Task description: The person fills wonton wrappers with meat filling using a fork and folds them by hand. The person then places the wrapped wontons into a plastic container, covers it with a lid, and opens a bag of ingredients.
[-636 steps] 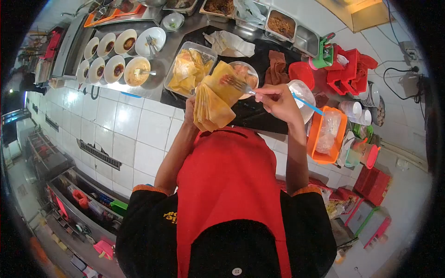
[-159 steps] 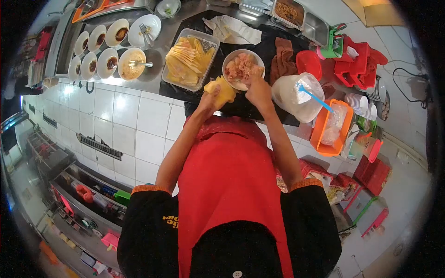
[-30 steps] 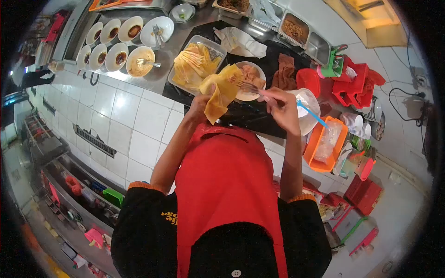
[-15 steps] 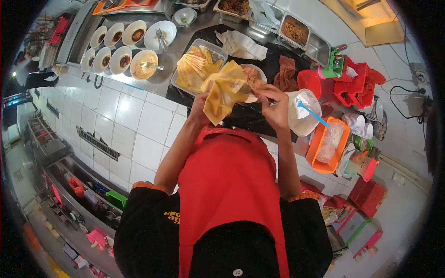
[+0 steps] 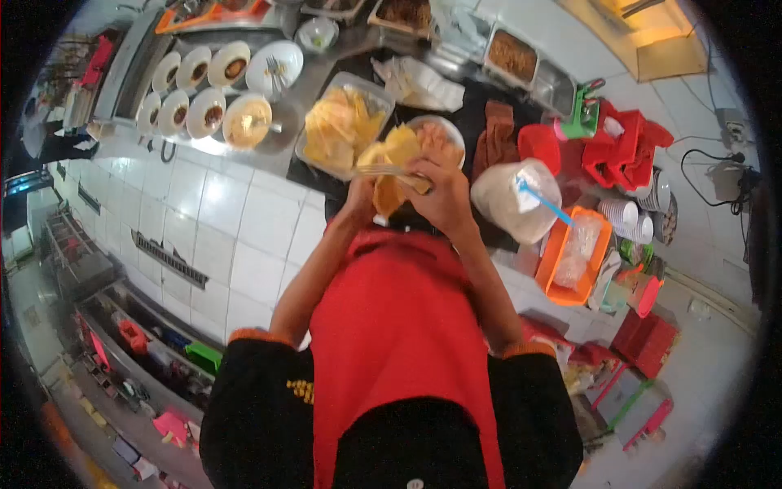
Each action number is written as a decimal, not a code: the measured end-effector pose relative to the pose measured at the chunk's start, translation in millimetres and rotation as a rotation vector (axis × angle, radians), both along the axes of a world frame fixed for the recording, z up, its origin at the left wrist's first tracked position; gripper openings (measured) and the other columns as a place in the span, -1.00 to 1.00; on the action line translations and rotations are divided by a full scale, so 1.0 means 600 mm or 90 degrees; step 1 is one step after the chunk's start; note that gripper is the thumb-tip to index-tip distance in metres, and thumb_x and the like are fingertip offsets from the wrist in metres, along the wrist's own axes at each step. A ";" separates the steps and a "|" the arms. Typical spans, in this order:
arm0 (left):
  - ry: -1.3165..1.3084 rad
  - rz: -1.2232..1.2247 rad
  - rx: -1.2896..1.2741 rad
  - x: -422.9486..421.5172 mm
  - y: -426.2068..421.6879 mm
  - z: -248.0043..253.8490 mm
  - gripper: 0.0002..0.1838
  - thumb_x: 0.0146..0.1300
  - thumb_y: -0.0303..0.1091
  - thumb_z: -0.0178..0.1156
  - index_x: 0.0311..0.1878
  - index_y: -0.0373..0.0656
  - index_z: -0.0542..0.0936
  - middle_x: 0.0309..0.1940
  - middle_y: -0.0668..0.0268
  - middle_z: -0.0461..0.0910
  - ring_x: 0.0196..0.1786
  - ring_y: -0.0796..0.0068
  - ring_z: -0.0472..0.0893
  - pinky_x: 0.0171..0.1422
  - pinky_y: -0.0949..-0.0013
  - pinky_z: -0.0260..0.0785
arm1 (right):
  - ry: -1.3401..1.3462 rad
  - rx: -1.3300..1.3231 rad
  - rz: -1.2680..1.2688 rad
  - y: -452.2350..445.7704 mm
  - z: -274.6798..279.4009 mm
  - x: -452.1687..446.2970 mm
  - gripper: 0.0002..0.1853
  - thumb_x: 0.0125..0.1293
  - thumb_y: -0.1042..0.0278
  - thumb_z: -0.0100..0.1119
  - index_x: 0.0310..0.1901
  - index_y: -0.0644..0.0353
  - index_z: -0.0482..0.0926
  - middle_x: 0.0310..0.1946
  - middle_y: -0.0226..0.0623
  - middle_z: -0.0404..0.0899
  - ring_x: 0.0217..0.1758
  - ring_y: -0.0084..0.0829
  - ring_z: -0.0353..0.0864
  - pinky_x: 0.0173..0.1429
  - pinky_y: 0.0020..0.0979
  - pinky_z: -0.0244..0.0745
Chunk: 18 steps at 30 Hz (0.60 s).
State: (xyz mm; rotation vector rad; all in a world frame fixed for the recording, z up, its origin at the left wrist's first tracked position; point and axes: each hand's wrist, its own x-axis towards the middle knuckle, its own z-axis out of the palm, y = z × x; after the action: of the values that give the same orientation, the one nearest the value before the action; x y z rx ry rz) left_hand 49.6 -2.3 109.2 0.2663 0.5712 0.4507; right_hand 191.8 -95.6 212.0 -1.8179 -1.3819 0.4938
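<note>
Wrappers (image 5: 399, 145) in left hand (image 5: 361, 201) (fork (image 5: 384, 169) across them, in right hand's grip (image 5: 442, 194)), bowl (image 5: 462, 152) beside.

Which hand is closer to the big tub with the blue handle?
Right. The right hand is just left of the tub; the left hand is farther left, beyond the right one.

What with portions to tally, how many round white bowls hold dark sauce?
6: three round white bowls in the far row, the leftmost three bowls in the near row; none looks hidden.
</note>
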 end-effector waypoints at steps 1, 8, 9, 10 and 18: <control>-0.100 -0.042 -0.057 -0.015 -0.003 -0.028 -0.55 0.49 -0.19 -0.01 0.32 -0.22 0.38 0.17 0.13 0.52 0.08 0.20 0.63 0.21 0.20 0.52 | 0.064 0.021 0.029 -0.004 -0.001 -0.028 -0.79 0.14 0.29 0.40 -0.25 0.19 0.66 -0.12 -0.26 0.62 -0.11 -0.14 0.65 -0.03 -0.26 0.56; -0.006 -0.042 -0.140 -0.113 -0.018 -0.097 -0.46 0.55 -0.02 -0.21 0.33 -0.24 0.37 0.06 0.06 0.60 0.01 0.15 0.66 0.07 0.07 0.58 | 0.245 -0.124 0.010 -0.055 -0.082 0.005 -0.76 0.19 0.47 0.31 -0.09 0.15 0.74 -0.18 -0.15 0.70 -0.22 -0.27 0.70 -0.12 -0.38 0.53; -0.006 -0.046 -0.221 -0.122 -0.028 -0.103 -0.47 0.55 -0.02 -0.25 0.32 -0.21 0.39 0.04 0.06 0.62 -0.01 0.13 0.67 0.06 0.05 0.58 | 0.091 -0.153 -0.081 -0.066 -0.101 0.028 -0.79 0.20 0.44 0.31 -0.12 0.17 0.75 -0.22 -0.12 0.71 -0.23 -0.21 0.70 -0.11 -0.33 0.54; 0.035 -0.063 -0.204 -0.125 -0.036 -0.110 -0.48 0.55 -0.01 -0.23 0.31 -0.17 0.40 0.02 0.07 0.62 -0.04 0.15 0.67 0.04 0.06 0.58 | -0.005 -0.231 -0.140 -0.071 -0.112 0.043 -0.82 0.21 0.41 0.29 -0.16 0.18 0.75 -0.25 -0.10 0.71 -0.22 -0.17 0.70 -0.09 -0.29 0.54; 0.108 -0.132 -0.106 -0.063 -0.055 -0.180 -0.52 0.56 -0.09 -0.19 0.32 -0.23 0.37 0.00 0.10 0.62 -0.08 0.14 0.67 0.06 0.11 0.57 | -0.163 -0.213 -0.182 -0.048 -0.212 0.059 -0.84 0.20 0.34 0.23 -0.24 0.10 0.76 -0.26 -0.10 0.71 -0.16 -0.03 0.69 -0.08 -0.10 0.56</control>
State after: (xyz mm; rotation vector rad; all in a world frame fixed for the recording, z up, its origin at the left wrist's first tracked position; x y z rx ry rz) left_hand 11.8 -35.2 1.2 0.2026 0.7351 0.1799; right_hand 226.9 -124.1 84.7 -2.3763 -1.2252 0.3657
